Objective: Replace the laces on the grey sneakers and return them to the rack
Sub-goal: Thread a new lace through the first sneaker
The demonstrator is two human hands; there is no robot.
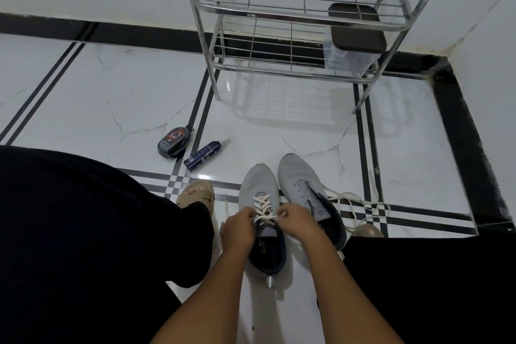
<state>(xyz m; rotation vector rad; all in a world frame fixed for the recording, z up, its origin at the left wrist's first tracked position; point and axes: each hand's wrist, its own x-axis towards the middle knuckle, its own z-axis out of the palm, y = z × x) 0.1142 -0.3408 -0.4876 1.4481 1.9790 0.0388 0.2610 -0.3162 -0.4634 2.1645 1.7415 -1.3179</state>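
Left hand [239, 227] fingers and right hand [296, 220] fingers pinching white lace [264, 208], on grey sneaker [258, 184]

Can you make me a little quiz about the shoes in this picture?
1. True or false: both hands pinch the lace on the left sneaker.
2. Which sneaker has no lace threaded yet? A) left B) right
3. What stands on the rack's lower shelf?

Key
1. True: the left hand and right hand each pinch the lace.
2. B: the right sneaker has bare eyelets; a loose lace lies beside it.
3. A clear box with a dark lid.
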